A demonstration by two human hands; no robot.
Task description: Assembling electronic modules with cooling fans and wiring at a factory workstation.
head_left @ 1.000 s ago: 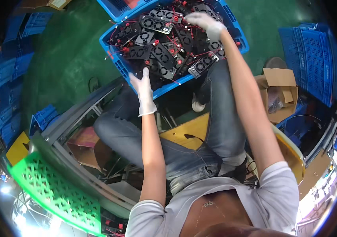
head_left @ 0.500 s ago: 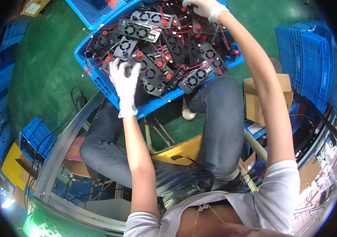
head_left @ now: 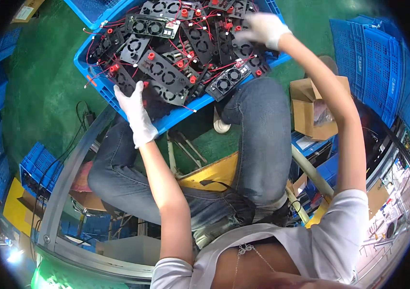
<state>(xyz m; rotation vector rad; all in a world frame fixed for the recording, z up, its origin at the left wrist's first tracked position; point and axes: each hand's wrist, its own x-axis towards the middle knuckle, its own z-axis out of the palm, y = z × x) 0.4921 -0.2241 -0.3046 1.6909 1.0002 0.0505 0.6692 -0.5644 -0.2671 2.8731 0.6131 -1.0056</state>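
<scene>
Right hand (head_left: pixel 264 30), hold unclear, came nearer along the blue crate (head_left: pixel 178 117); left hand (head_left: pixel 135 113), spread at its left, is closer to the slanting fan panel (head_left: pixel 163 72).

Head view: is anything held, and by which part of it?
It cannot be told: the left grip is near a fan panel, the right grip is blurred.

Open green floor (head_left: pixel 306 33) leaves a lane between the blue bin (head_left: pixel 175 120) and the stacked blue crates (head_left: pixel 368 67) rightward. Inside the bin, black fan modules (head_left: pixel 164 72) lie crowded, red wires crossing them. The right knee (head_left: pixel 260 94) blocks the near-right rim; another crate (head_left: pixel 89 9) crowds the far left.
</scene>
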